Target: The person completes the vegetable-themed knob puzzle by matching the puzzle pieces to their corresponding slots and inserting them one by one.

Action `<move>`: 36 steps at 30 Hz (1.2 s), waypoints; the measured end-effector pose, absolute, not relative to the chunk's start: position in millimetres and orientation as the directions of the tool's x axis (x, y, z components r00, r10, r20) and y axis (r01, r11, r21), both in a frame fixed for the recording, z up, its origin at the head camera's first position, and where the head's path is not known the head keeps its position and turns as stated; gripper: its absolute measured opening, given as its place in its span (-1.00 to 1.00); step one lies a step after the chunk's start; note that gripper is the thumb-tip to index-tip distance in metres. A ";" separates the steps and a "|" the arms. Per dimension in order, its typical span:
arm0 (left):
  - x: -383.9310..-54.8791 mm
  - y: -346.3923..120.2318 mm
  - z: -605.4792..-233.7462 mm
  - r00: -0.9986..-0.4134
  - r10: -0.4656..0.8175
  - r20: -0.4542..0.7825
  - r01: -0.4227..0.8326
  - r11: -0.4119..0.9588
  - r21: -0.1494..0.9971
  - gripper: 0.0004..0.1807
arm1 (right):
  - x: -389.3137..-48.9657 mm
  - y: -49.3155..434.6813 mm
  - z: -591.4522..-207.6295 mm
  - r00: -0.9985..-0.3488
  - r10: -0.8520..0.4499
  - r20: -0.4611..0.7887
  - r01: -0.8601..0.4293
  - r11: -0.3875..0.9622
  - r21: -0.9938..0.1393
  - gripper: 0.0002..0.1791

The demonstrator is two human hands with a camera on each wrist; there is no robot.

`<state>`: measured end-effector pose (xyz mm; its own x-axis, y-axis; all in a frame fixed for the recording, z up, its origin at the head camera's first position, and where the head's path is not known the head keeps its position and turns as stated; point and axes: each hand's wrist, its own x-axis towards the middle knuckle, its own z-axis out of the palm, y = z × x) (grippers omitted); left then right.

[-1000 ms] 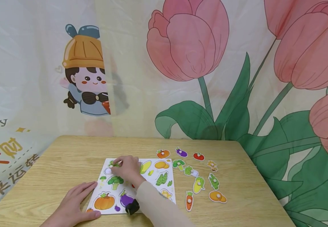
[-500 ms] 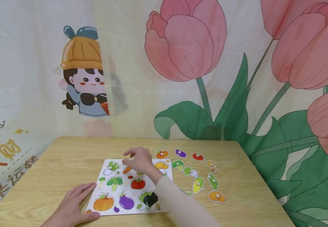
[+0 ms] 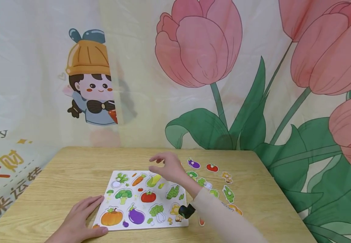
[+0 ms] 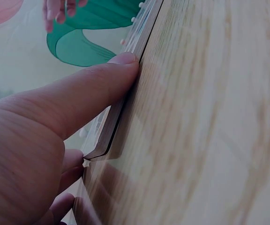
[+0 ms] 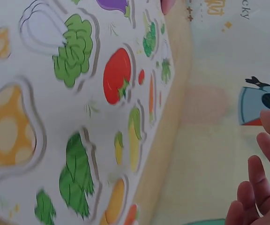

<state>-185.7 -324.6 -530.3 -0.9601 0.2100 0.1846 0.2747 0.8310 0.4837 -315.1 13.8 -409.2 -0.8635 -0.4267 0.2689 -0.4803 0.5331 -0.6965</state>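
A white puzzle board (image 3: 160, 225) printed with vegetables lies on the table. My left hand (image 3: 76, 216) rests at its front left corner, fingers along the left side, thumb on the front edge. In the left wrist view that thumb (image 4: 95, 86) presses the board's edge. Above the back right part of the board hovers my right hand (image 3: 170, 168), fingers loosely bent and apart, with nothing in them. The right wrist view has its fingers (image 5: 257, 176) spread beside the board. A bok choy piece (image 3: 116, 184) with a small knob sits at the back left of the board.
Several loose knobbed pieces lie right of the board, among them an eggplant (image 3: 194, 164), a tomato (image 3: 212, 167), a mushroom (image 3: 226, 178) and a green leafy piece (image 3: 228, 195). My right forearm (image 3: 221, 216) partly covers others. A printed cloth (image 3: 142, 101) hangs behind the table.
My right hand has left the bok choy at the back left and moved right and up, over the board's back right. My left hand has stayed at its corner.
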 end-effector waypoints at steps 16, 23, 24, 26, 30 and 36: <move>-186.9 -321.0 -533.3 -0.946 0.227 0.230 0.311 0.834 0.456 0.13 | -285.5 134.6 -402.1 -0.890 -0.396 0.228 -0.430 0.560 -0.708 -0.75; -186.4 -322.4 -540.0 -0.933 0.236 0.270 0.334 0.845 0.417 0.13 | -264.7 178.3 -422.2 -0.902 -0.406 0.147 -0.381 0.588 -0.714 -0.74; -186.1 -323.3 -540.2 -0.932 0.235 0.276 0.336 0.848 0.410 0.14 | -263.1 182.3 -425.5 -0.900 -0.411 0.149 -0.388 0.593 -0.705 -0.74; -185.5 -324.9 -539.8 -0.930 0.233 0.286 0.336 0.853 0.399 0.14 | -259.2 188.4 -431.5 -0.894 -0.421 0.157 -0.403 0.599 -0.692 -0.76; -185.9 -325.0 -537.2 -0.923 0.243 0.300 0.351 0.850 0.392 0.12 | -250.6 198.6 -444.1 -0.871 -0.459 0.179 -0.447 0.585 -0.677 -0.77; -186.7 -323.0 -532.1 -0.937 0.234 0.260 0.328 0.846 0.420 0.13 | -239.6 205.8 -464.4 -0.866 -0.489 0.107 -0.416 0.584 -0.697 -0.74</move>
